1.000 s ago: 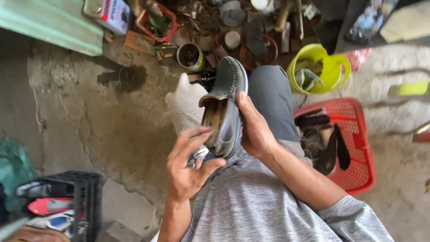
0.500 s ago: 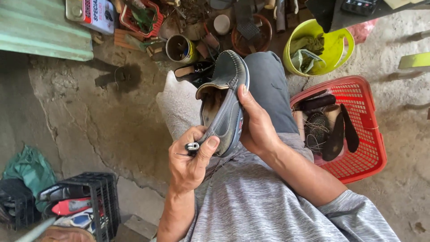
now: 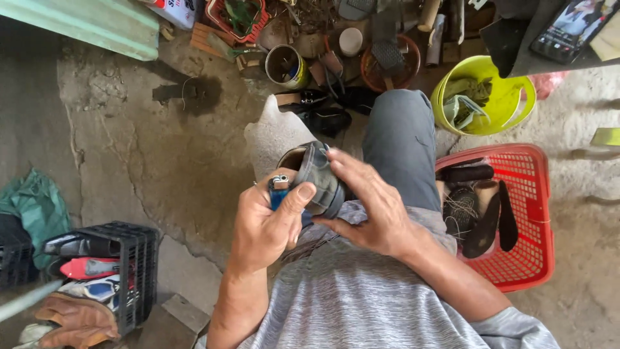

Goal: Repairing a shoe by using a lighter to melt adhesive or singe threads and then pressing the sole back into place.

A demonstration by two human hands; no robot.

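left hand [image 3: 265, 223]: closed around a small blue lighter [image 3: 279, 189] with a metal top, thumb laid across it, the top poking out just beside the shoe.
right hand [image 3: 368, 207]: gripping the dark grey shoe [image 3: 320, 178], fingers spread over its upper and side, thumb underneath.
shoe: held up over the lap between both hands, heel end towards the camera, the tan inside showing at the opening; it touches the left thumb.
lighter: upright in the left fist, touching or nearly touching the shoe's edge; i cannot tell whether it is lit.
leg [image 3: 400, 142]: in grey trousers, stretched out past the shoe towards the clutter on the floor.
red basket [image 3: 529, 213]: on the floor to the person's right, holding dark soles and shoe parts.
yellow bucket [image 3: 484, 97]: beyond the red basket, with cloth and scraps inside.
tin can [image 3: 287, 64]: on the floor ahead, open top, among tools and scraps.
black crate [image 3: 123, 271]: on the floor to the person's left, with shoes beside and in front of it.
floor [image 3: 142, 155]: rough cracked concrete.
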